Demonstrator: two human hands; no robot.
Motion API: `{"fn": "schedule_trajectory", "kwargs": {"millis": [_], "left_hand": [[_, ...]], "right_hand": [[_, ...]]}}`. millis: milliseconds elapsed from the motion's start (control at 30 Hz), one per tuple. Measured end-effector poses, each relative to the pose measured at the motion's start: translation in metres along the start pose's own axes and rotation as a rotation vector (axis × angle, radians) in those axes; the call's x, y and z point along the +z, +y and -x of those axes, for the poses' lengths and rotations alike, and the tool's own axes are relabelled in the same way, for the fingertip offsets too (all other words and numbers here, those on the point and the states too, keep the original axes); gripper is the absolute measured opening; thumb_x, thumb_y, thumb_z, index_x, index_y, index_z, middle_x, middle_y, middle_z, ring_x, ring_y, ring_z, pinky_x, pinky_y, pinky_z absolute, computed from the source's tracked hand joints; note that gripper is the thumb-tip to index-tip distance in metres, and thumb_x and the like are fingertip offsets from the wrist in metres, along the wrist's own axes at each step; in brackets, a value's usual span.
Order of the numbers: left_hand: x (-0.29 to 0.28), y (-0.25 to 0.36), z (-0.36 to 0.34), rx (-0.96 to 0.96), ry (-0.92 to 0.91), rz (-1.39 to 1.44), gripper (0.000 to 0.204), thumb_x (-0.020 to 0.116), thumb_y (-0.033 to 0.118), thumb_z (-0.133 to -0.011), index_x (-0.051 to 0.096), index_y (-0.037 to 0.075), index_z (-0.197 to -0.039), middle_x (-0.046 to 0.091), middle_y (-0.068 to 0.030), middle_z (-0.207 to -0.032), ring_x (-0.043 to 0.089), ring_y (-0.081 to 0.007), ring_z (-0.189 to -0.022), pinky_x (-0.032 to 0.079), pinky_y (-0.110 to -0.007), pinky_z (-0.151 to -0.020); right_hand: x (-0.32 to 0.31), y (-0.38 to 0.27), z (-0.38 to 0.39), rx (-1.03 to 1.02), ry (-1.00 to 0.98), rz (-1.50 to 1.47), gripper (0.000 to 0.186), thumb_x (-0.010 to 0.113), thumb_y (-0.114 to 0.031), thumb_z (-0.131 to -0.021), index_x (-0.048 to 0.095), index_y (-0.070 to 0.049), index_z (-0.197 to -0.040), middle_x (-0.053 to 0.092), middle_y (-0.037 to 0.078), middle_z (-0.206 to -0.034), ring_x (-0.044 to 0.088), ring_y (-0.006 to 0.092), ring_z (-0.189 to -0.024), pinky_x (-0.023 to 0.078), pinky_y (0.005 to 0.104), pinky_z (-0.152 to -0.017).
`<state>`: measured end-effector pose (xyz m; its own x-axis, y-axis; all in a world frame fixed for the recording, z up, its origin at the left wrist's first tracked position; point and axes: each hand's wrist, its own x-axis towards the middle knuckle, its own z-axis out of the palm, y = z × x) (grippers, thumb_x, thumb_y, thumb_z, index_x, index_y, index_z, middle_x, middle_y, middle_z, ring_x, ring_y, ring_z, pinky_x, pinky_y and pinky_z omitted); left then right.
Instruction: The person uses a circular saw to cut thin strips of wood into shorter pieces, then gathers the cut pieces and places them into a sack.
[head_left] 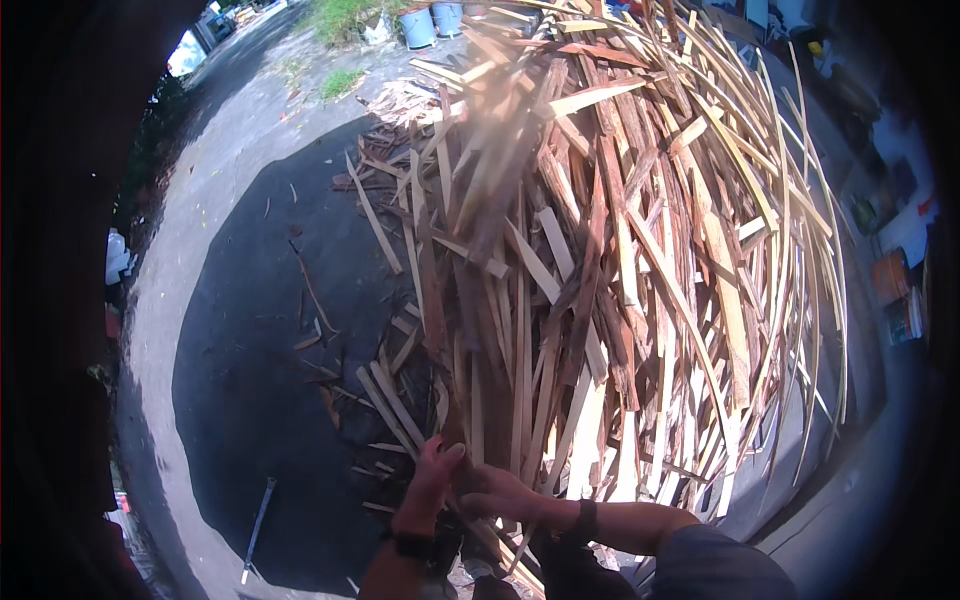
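Note:
At the near edge of the wood pile, my left hand (434, 470) is closed round a dark, bark-edged wood strip (456, 415). Beside it to the right, my right hand (498, 493) is curled against the same strip, its fingertips partly hidden. How far the strip reaches among the other pieces is hard to tell, as a blurred patch crosses the pile above it. Two pale sticks (389, 405) lie just beyond my left hand. A dark band sits on each wrist.
A tall heap of rough wood strips (640, 250) fills the middle and right. Small offcuts and a thin stick (313, 285) lie on the shaded ground at left, with a narrow pale bar (258, 530) nearer. Two buckets (418, 28) stand at the back beside grass (342, 83).

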<state>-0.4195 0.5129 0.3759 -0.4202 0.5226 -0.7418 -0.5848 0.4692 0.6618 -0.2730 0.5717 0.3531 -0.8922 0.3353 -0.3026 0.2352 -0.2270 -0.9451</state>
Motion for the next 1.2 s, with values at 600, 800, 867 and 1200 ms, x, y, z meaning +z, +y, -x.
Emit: {"fn": "schedule_trajectory", "kwargs": {"millis": [600, 800, 867, 1200], "left_hand": [[-0.015, -0.041, 0.022, -0.124, 0.024, -0.347, 0.046, 0.067, 0.007, -0.073, 0.047, -0.001, -0.113, 0.060, -0.0084, -0.091, 0.058, -0.0163, -0.080, 0.047, -0.029, -0.073], [0.004, -0.025, 0.040, -0.198, 0.101, -0.317, 0.040, 0.069, 0.006, -0.072, 0.048, -0.001, -0.105, 0.059, -0.0068, -0.083, 0.058, -0.0142, -0.070, 0.048, -0.028, -0.064], [0.007, -0.032, 0.037, -0.177, 0.105, -0.295, 0.040, 0.069, 0.006, -0.073, 0.048, -0.001, -0.105, 0.058, -0.0065, -0.083, 0.058, -0.0135, -0.071, 0.048, -0.028, -0.064], [0.006, -0.053, 0.033, -0.089, -0.044, -0.156, 0.046, 0.069, 0.010, -0.073, 0.050, -0.002, -0.113, 0.061, -0.0086, -0.094, 0.059, -0.0158, -0.084, 0.047, -0.029, -0.076]], "right_hand": [[-0.285, 0.028, -0.328, -0.070, 0.620, -0.252, 0.020, 0.058, -0.021, -0.087, 0.043, -0.010, -0.081, 0.038, -0.003, -0.066, 0.040, 0.0084, -0.053, 0.035, 0.0227, -0.047], [-0.255, 0.007, -0.348, -0.094, 0.652, -0.663, 0.025, 0.055, -0.025, -0.089, 0.048, -0.007, -0.104, 0.061, 0.007, -0.088, 0.057, 0.0194, -0.065, 0.045, 0.0331, -0.051], [-0.266, 0.000, -0.347, -0.123, 0.630, -0.623, 0.021, 0.056, -0.024, -0.088, 0.050, -0.010, -0.102, 0.061, 0.004, -0.086, 0.058, 0.0182, -0.066, 0.045, 0.0342, -0.052], [-0.258, -0.029, -0.240, -0.207, 0.898, -0.248, 0.018, 0.052, -0.022, -0.087, 0.050, -0.007, -0.076, 0.049, 0.001, -0.060, 0.045, 0.0108, -0.044, 0.036, 0.0243, -0.036]]}}
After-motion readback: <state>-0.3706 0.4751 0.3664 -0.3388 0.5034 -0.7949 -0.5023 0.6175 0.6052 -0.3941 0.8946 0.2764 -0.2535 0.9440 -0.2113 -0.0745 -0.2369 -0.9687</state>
